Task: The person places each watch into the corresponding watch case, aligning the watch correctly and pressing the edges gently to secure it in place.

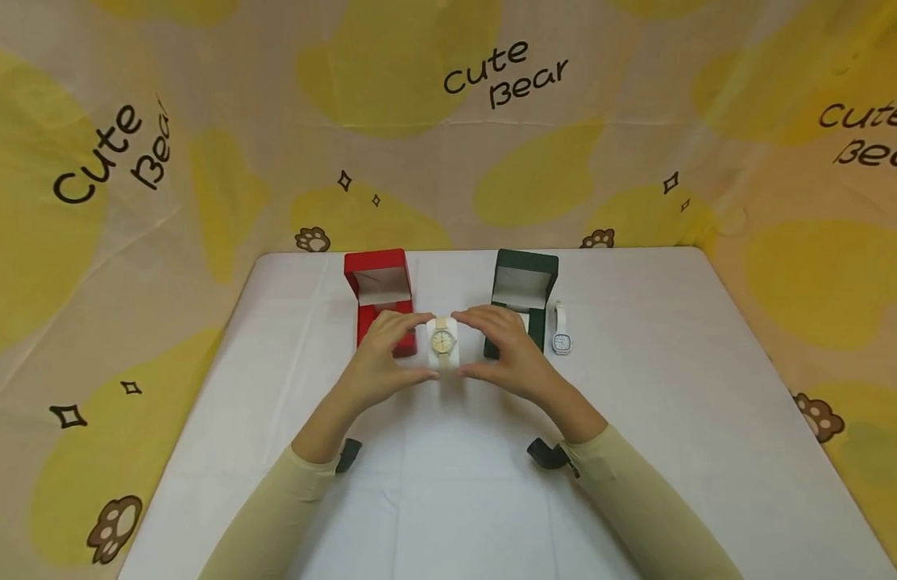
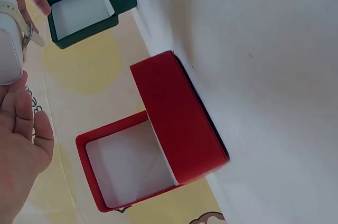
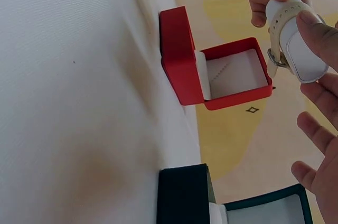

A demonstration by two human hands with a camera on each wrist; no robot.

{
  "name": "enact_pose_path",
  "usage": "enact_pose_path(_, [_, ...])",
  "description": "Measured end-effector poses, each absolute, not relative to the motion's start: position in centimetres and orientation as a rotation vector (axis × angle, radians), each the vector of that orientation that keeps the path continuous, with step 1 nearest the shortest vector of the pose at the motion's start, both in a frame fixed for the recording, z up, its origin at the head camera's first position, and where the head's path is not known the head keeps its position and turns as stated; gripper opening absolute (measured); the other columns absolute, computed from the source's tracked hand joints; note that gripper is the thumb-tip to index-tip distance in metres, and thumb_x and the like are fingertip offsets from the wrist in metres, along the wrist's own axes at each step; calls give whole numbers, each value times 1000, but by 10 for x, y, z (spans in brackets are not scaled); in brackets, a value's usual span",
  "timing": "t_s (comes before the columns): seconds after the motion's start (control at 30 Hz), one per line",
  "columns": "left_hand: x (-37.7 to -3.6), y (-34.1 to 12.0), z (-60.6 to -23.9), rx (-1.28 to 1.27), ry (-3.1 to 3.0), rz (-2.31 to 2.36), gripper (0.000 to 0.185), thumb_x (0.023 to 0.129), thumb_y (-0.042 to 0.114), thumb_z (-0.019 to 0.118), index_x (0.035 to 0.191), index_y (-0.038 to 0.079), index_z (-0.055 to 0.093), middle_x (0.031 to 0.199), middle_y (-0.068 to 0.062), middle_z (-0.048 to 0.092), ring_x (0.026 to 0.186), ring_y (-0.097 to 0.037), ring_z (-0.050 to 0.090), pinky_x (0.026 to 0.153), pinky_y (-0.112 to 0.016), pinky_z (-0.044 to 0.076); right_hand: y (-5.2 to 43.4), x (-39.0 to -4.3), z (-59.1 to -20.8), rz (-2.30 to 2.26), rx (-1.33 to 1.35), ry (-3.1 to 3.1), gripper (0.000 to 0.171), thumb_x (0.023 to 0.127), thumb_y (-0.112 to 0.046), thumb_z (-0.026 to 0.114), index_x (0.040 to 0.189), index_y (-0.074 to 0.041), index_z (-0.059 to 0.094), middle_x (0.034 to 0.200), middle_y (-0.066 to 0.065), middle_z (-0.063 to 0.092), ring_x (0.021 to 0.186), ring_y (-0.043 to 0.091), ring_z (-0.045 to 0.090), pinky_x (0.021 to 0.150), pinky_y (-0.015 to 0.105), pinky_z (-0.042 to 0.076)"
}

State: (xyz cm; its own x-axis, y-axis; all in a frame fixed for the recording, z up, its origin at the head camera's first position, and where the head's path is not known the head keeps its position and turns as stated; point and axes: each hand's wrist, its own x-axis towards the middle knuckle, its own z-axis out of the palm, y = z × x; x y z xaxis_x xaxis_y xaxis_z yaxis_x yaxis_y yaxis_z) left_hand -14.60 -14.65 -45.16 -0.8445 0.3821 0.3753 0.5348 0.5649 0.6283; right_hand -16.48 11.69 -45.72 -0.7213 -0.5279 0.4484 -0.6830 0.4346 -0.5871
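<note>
Both hands hold a white cushion (image 1: 443, 354) with a cream watch (image 1: 442, 341) strapped round it, raised above the table (image 1: 448, 499) between two open boxes. The left hand (image 1: 379, 358) pinches the cushion's left side, thumb near and fingers far; the right hand (image 1: 509, 350) grips the right side the same way. The red box (image 1: 379, 300) stands far left, the green box (image 1: 522, 300) far right, partly hidden by the hands. A white watch (image 1: 561, 330) lies just right of the green box, perhaps touching it.
</note>
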Motion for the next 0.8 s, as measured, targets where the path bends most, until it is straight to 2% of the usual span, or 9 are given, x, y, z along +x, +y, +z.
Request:
enact_pose_path(0.17, [-150,-153,-454,-752,-2580,-1172,85,66,22,99,142,17,60,126,-7,61,119,-19,50,94,-51,55,110,-171,-455,1160,1079,-2498,79,76,-31,92,145,-18,57,140,3,62,138,25,45,117,52,29])
enact_pose_path(0.33, [-152,-160,-454,-736,-2575,-1155,85,65,24,99,141,14,61,124,-4,62,118,-18,50,96,-47,53,103,-178,-455,1162,1091,-2512,77,77,-32,92,144,-20,58,139,0,64,137,23,46,118,49,28])
enact_pose_path(0.53, [-153,-169,-452,-669,-2647,-1141,86,66,27,98,143,20,60,126,-3,60,121,-19,49,100,-48,51,92,-183,-455,1155,1098,-2533,74,77,-32,91,143,-17,60,136,0,65,135,23,47,117,49,28])
enact_pose_path(0.8, [-159,-185,-451,-652,-2672,-1127,86,66,25,99,142,16,60,131,-5,62,122,-21,47,101,-46,47,75,-192,-456,1138,1098,-2576,73,78,-33,91,142,-17,60,134,0,66,134,22,49,116,49,29])
